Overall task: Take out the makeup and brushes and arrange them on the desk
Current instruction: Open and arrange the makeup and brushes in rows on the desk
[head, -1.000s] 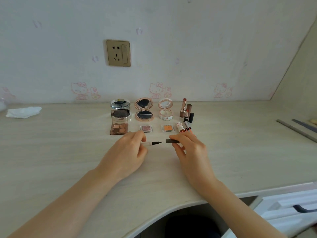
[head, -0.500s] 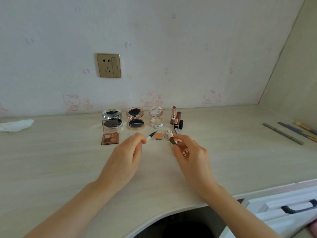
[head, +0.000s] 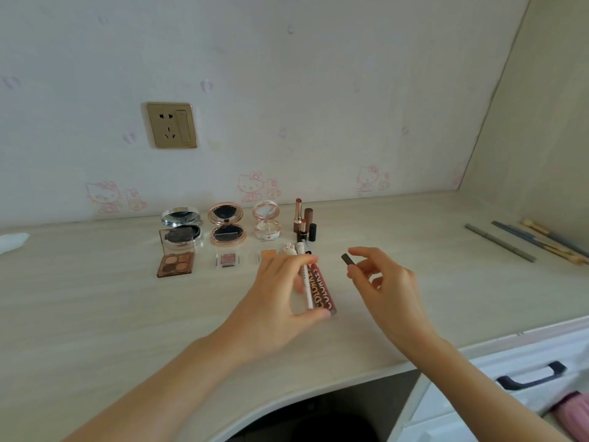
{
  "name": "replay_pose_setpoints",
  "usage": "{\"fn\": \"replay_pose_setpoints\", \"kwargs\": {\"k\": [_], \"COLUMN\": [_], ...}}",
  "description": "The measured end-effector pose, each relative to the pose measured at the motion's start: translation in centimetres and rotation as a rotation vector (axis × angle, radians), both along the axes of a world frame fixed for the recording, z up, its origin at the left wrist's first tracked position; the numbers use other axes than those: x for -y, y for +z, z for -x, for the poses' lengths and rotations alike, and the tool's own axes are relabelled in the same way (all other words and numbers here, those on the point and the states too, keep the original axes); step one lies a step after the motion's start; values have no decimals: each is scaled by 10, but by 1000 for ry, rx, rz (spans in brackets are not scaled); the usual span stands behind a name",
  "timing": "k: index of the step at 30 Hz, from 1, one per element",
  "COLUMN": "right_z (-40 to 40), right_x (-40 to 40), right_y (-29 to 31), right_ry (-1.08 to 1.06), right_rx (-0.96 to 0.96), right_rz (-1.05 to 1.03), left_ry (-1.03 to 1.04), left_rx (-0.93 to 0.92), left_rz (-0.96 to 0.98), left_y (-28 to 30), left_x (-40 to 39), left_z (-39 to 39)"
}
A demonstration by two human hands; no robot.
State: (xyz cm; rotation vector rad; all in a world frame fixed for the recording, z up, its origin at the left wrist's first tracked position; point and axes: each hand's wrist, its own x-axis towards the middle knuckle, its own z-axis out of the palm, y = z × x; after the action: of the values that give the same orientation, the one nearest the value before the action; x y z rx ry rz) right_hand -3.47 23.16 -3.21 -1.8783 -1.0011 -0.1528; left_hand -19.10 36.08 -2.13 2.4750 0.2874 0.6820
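My left hand [head: 280,301] is over the middle of the desk [head: 95,314], thumb and forefinger pinching a slim white pen [head: 306,283] that runs away from me; its far end I cannot make out. Just beside it, on the desk under that hand, lie two reddish-brown lip gloss tubes [head: 322,290] with white lettering.

My right hand [head: 385,288] is raised a little to the right, fingers curled, pinching a small dark cap [head: 346,259] between thumb and forefinger. The cap is apart from the pen.

Back row along the wall, left to right: silver compact [head: 181,226] open, rose-gold compact [head: 227,228] open, pale round compact [head: 267,221] open, then a cluster of upright lipsticks [head: 303,221]. In front of them: brown four-pan eyeshadow palette [head: 176,263], a small clear pinkish single pan [head: 227,260], an orange single pan [head: 268,254] partly hidden by my left fingers, and a small white item I can't identify.

Far right of the desk: several long brushes and pencils [head: 522,242] lying diagonally, well apart from the makeup. Far left edge: a white tissue [head: 12,242]. Gold wall socket [head: 171,125] above. Lower right: a white drawer with dark handle [head: 530,376].
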Motion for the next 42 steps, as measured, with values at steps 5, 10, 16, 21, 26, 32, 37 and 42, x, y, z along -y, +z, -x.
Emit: {"fn": "replay_pose_setpoints", "kwargs": {"k": [5,10,16,21,26,32,37,42], "right_z": [-19,-42,-61,-62,-61,-60,-60,-61], "right_x": [10,9,-5,-9,-5,7,14,4], "right_y": [-1,-1,-5,-10,-14,-15,-14,-10], "right_ry": [-32,-54,-101,-133,-121,-46,63,97], "right_rx": [43,93,221,260,240,256,333,312], "right_rz": [59,118,240,371,389,332,405,399], "left_ry": [-80,-3,94,98,119,114,124,166], "left_rx": [-34,-148,-334,-415,-446,-371,-299,-305], "left_rz": [-87,-361,-587,-596,-667,-666,-594,-543], "left_y": [2,9,10,6,3,-3,-7,-7], "left_x": [14,23,31,38,37,35,30,27], "left_z": [-26,-57,-94,-100,-97,-81,-75,-82]}}
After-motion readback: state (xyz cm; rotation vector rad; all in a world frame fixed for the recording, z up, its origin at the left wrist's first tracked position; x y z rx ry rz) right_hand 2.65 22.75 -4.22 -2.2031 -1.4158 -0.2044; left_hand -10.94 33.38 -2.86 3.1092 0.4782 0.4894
